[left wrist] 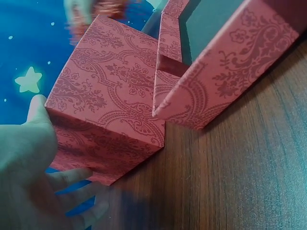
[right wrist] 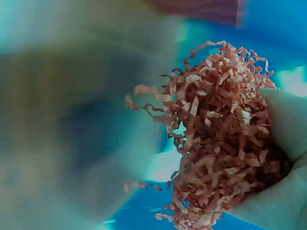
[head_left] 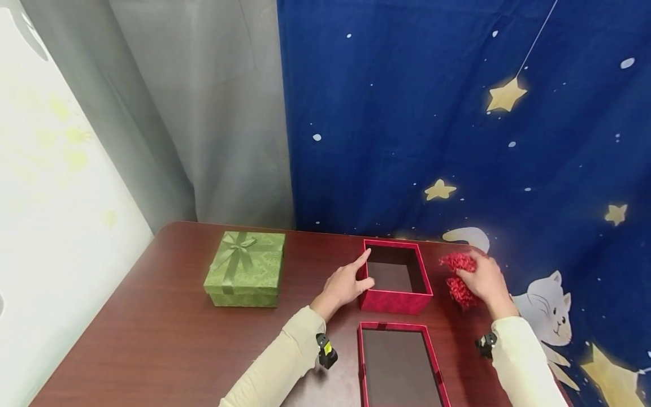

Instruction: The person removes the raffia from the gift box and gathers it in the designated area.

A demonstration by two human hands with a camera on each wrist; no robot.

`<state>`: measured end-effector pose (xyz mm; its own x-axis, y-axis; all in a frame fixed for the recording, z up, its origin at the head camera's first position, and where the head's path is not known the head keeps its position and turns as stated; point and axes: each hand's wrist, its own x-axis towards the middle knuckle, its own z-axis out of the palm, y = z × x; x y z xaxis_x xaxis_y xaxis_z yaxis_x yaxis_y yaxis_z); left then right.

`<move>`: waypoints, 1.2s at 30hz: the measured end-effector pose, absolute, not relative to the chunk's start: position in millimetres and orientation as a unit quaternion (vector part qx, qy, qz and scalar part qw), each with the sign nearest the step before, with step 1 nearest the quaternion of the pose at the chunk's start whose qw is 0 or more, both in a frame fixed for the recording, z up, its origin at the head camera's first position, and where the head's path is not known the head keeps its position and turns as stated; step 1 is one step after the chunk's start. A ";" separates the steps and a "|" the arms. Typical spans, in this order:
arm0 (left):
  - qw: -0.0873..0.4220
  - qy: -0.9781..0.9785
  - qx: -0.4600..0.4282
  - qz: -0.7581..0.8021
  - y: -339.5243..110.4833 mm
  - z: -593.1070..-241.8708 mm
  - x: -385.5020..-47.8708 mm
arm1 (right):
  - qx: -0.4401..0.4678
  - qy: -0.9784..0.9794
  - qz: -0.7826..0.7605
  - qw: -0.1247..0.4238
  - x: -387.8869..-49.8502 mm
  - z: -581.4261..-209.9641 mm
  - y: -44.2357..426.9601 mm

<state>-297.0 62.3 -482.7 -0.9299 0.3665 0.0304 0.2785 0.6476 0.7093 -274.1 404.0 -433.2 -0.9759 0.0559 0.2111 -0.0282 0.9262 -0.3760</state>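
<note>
An uncovered red patterned box [head_left: 396, 302] with a dark interior stands toward the back of the table. My left hand [head_left: 343, 284] touches its left side, fingers fairly straight, thumb at the near left corner; the left wrist view shows the hand [left wrist: 33, 163] spread along the box [left wrist: 110, 76]. To the right of the box, my right hand [head_left: 487, 280] grips a bunch of red crinkled paper shreds [head_left: 460, 263]. In the right wrist view the shreds [right wrist: 220, 129] bulge out from between the thumb and fingers of the hand [right wrist: 283, 191].
The red box's lid [head_left: 402, 367] lies in front of it, hollow side up. A green gift box [head_left: 246, 271] with a ribbon bow stands at the left on the brown table [head_left: 168, 316]. Behind hang a grey curtain [head_left: 239, 141] and a blue starry cloth [head_left: 381, 113].
</note>
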 end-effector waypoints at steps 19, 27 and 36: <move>0.052 0.894 0.200 0.397 60.9 -482.9 -297.5 | -0.122 -0.967 0.194 -0.114 -243.0 -446.7 389.9; -0.006 0.897 0.197 0.396 29.2 -477.1 -266.7 | -0.055 -0.975 0.215 0.022 -209.7 -424.4 333.6; -0.152 0.915 0.176 0.329 -43.6 -490.5 -179.0 | 0.028 -0.959 0.252 0.131 -159.9 -427.2 240.9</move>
<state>-179.0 -43.6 -490.5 -0.8917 0.2227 0.3940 0.4226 0.7214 0.5487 -159.9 240.9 -427.2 -0.9642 0.0115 0.2650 -0.1202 0.8717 -0.4751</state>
